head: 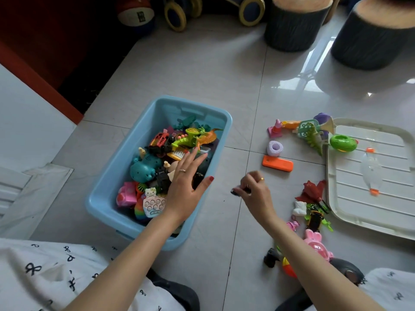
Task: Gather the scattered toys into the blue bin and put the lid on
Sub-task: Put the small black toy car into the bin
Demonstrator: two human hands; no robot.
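1. Blue plastic marks the bin (pixel 116 173), which sits on the floor tiles to my left with its mouth open upward, so anything I bring over can simply drop in. It is already heaped with toys, among them a teal hippo (pixel 143 168), a red car (pixel 160 138) and a pink pop-button game (pixel 154 204).
2. My left hand (pixel 187 187) hovers flat over the pile, fingers straight and spread, holding nothing. I judge it is there to press the heap down or steady it, so the lid will later sit flush.
3. My right hand (pixel 254 189) is just right of the bin, above bare tile, fingertips pinching a small dark piece (pixel 235 191); what it is, I cannot tell. It is held low and close to the rim, a short carry away.
4. Further right lie the strays: an orange block (pixel 278 163), a purple ring (pixel 274 148), a pink cone (pixel 275 129), a green dinosaur (pixel 313 136), a red figure (pixel 312 190) and a pink rabbit toy (pixel 316 244).
5. Far right, the white lid (pixel 381 212) lies flat on the floor with a green ring toy (pixel 342 142) resting on its edge. That has to come off before the lid goes on.
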